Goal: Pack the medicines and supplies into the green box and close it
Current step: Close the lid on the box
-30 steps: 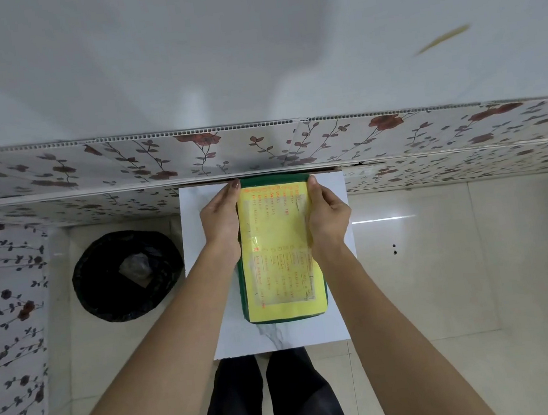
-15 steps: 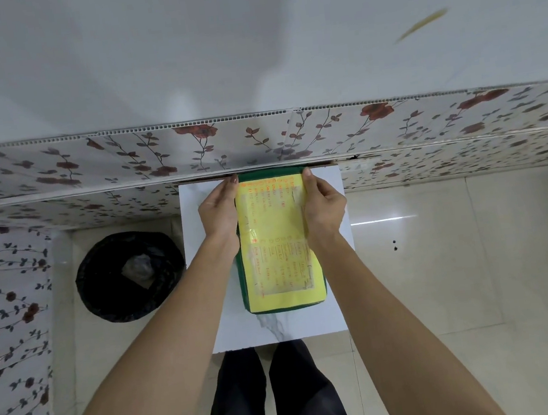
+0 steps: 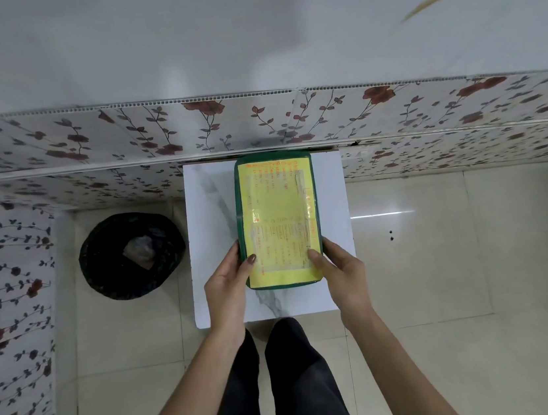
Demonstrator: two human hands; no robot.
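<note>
The green box [image 3: 239,211] lies shut on a small white marble-pattern table [image 3: 209,208], its long side running away from me. A yellow sheet with orange print covers its lid. My left hand [image 3: 228,282] grips the box's near left corner, thumb on the lid. My right hand [image 3: 337,268] grips the near right corner the same way. No medicines or supplies show outside the box.
A black-lined waste bin [image 3: 131,254] stands on the tiled floor left of the table. A flower-patterned wall panel [image 3: 255,123] runs right behind the table's far edge. My legs in dark trousers [image 3: 280,379] are below the table's near edge.
Both hands slid from the far end of the box to its near corners. The box stays shut in the same spot.
</note>
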